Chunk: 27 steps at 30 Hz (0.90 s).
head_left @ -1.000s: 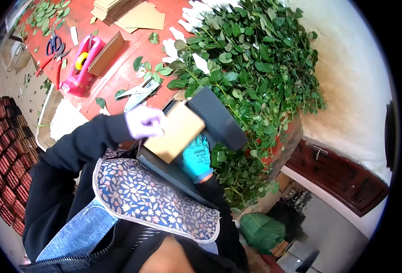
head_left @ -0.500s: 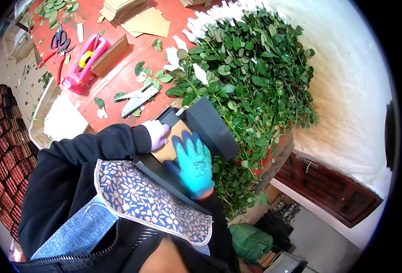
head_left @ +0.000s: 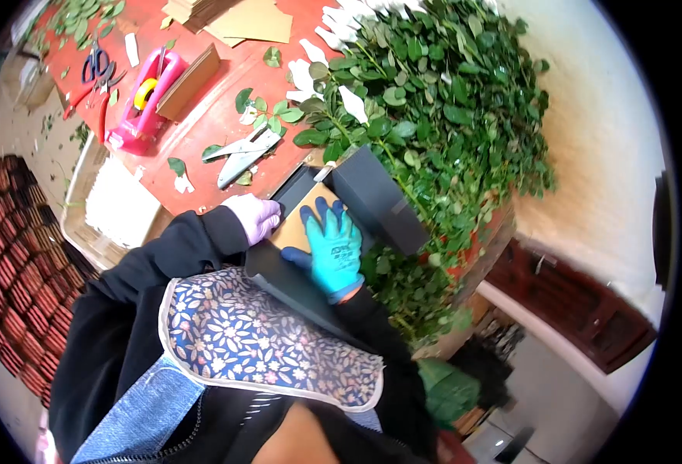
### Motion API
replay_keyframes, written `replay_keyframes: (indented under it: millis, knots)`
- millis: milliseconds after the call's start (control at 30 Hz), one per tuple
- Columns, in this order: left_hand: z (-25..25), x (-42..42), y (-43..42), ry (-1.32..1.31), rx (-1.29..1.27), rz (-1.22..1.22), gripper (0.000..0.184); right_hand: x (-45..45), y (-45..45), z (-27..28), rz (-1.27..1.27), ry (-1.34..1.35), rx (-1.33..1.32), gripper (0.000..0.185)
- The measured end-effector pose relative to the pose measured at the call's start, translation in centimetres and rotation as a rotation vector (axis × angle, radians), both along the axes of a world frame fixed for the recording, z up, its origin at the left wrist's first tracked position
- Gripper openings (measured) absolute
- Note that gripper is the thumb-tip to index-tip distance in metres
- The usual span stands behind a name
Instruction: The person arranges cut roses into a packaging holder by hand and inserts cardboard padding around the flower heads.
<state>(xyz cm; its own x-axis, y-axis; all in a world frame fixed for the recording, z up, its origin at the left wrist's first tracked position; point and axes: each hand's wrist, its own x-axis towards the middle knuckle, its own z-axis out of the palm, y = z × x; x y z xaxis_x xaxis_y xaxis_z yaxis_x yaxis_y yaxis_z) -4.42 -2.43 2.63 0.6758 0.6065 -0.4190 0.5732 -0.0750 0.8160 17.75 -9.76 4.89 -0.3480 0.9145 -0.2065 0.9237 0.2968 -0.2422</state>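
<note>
A piece of brown cardboard (head_left: pixel 301 221) lies against a black box-like holder (head_left: pixel 379 203) on my lap side of the table. My right hand (head_left: pixel 335 249), in a teal glove with dark blue fingertips, presses flat on the cardboard with its fingers spread. At the cardboard's left edge, my left hand (head_left: pixel 253 217) in a pale purple glove has its fingers curled; the fingertips are partly hidden. Just beyond the holder, a grey stapler (head_left: pixel 243 155) rests on the red table (head_left: pixel 209 100) among loose leaves.
Many leafy stems (head_left: pixel 449 108) with white-wrapped heads are piled to the right. Left of the stapler stand a pink tape dispenser (head_left: pixel 134 131), scissors (head_left: pixel 96 66) and red-handled pruners (head_left: pixel 93 97). Cardboard sheets (head_left: pixel 256 22) lie at the back. A basket (head_left: pixel 74 216) holds white pieces.
The camera view has shifted, so the table items sit slightly differently in the picture. Both hands stay on the cardboard; my right hand's fingers are a little more spread.
</note>
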Motion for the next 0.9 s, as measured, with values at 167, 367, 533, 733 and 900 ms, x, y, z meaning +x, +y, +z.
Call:
replay_keyframes:
  millis: [167,367,533,733,900]
  knots:
    - [-0.3,-1.0,0.1,-0.223,-0.324,0.054,0.016,0.2,0.5,0.5,0.013,-0.011,-0.019,0.075]
    - [-1.6,-0.8,-0.5,-0.306,-0.274,0.016,0.016,-0.2,-0.2,0.2,-0.127,0.062,0.015,0.058]
    - [-2.1,-0.6,-1.1,-0.400,-0.428,0.143,0.019,-0.2,-0.4,-0.3,-0.183,0.079,-0.016,0.059]
    - [-1.3,-0.8,-0.6,-0.380,-0.332,0.008,0.024,-0.3,-1.0,-1.2,-0.228,0.146,0.102,0.062]
    - [-1.1,-0.1,0.0,-0.296,-0.214,-0.125,0.022,0.2,-0.8,-0.6,-0.213,0.139,0.031,0.062]
